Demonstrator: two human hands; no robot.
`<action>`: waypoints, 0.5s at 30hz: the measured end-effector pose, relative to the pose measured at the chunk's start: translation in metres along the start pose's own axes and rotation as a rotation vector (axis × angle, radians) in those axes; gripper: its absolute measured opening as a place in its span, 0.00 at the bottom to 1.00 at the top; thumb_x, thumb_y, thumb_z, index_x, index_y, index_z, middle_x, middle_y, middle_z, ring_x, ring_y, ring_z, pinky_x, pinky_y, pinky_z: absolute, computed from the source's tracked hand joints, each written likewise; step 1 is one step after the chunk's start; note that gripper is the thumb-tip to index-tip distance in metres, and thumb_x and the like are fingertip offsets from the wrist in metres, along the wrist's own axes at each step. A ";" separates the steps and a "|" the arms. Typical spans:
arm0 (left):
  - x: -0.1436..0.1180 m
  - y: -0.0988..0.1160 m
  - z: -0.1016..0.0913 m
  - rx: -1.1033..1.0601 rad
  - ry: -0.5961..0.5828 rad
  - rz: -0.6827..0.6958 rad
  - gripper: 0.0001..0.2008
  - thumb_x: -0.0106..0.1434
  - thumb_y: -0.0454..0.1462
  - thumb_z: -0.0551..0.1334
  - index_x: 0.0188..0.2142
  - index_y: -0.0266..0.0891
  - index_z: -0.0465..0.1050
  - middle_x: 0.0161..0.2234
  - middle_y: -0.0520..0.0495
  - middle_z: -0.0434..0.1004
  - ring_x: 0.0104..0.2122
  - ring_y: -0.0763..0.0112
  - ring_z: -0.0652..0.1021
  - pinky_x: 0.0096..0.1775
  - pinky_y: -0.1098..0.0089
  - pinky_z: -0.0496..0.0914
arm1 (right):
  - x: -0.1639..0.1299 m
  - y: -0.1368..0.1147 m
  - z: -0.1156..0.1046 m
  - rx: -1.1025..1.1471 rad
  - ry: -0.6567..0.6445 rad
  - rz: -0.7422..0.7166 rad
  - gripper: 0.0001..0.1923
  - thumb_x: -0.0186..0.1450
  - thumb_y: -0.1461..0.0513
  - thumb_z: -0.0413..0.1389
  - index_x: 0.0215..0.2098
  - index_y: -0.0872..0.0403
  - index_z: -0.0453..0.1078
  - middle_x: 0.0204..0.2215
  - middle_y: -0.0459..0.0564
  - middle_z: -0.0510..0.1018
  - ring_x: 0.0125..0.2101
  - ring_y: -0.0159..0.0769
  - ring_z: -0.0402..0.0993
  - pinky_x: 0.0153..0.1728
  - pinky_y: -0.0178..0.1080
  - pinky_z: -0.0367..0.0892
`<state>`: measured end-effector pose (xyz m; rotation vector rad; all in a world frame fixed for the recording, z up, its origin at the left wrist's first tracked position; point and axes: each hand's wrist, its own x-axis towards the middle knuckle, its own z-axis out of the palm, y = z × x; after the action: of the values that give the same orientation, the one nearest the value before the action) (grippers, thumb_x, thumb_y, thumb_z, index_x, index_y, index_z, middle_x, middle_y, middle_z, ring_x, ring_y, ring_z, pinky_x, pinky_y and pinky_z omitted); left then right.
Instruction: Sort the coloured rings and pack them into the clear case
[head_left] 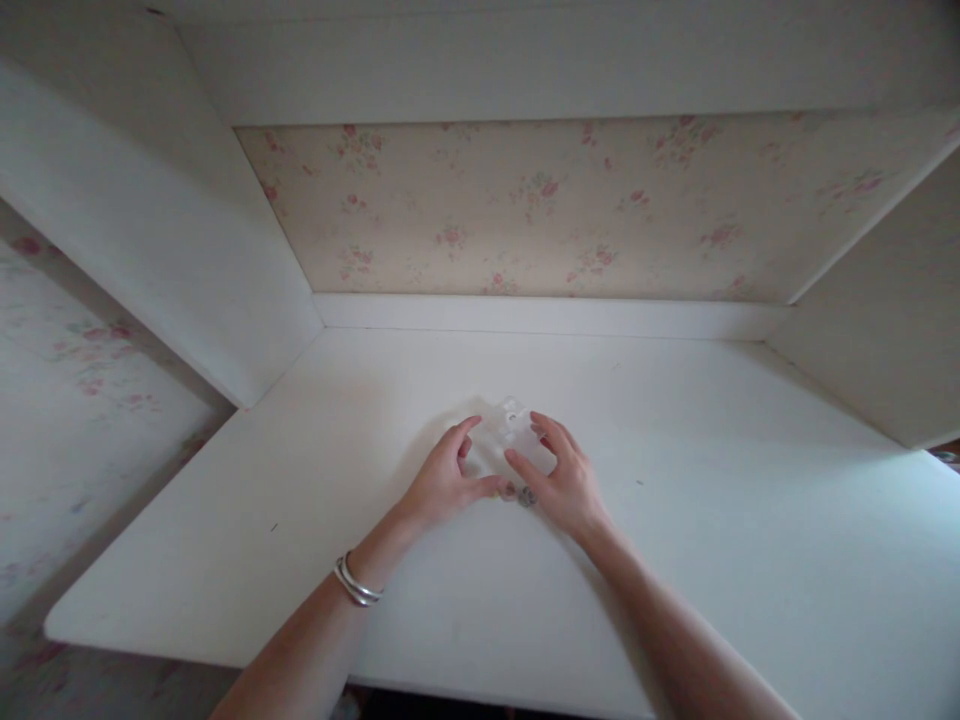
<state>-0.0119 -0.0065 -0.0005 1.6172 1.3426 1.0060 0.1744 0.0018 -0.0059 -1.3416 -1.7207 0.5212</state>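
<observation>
A small clear plastic bag or packet (504, 432) lies on the white desk top (675, 480), near its middle. My left hand (442, 482) holds the packet's left edge between thumb and fingers. My right hand (561, 476) pinches its right side, thumb toward the centre. Just below the packet, between my thumbs, sit two small dark round bits (519, 493), perhaps coins or buttons; I cannot tell which. On my left wrist is a silver bangle (355, 582).
The desk sits in a white alcove, with side panels left (187, 260) and right (877, 330) and a floral wallpaper back wall (540, 210). A white rail (540, 315) runs along the back. The desk's near edge (225, 655) drops off at the left.
</observation>
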 end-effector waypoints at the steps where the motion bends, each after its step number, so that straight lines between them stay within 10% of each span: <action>1: 0.000 0.000 0.003 0.022 0.027 0.032 0.44 0.44 0.44 0.72 0.59 0.40 0.58 0.34 0.51 0.64 0.30 0.75 0.67 0.32 0.73 0.65 | -0.003 -0.005 0.001 0.006 -0.026 -0.023 0.29 0.60 0.50 0.56 0.56 0.50 0.62 0.51 0.54 0.71 0.46 0.42 0.72 0.46 0.45 0.70; 15: -0.004 0.005 0.005 0.346 0.195 0.160 0.36 0.46 0.39 0.70 0.54 0.43 0.61 0.43 0.47 0.69 0.42 0.64 0.73 0.42 0.66 0.70 | -0.011 -0.017 -0.001 -0.039 -0.028 -0.125 0.25 0.59 0.53 0.58 0.54 0.49 0.67 0.53 0.52 0.71 0.51 0.41 0.70 0.51 0.44 0.69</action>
<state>-0.0063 -0.0115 0.0019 1.9482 1.6072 1.0934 0.1658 -0.0138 0.0034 -1.2494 -1.8324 0.4402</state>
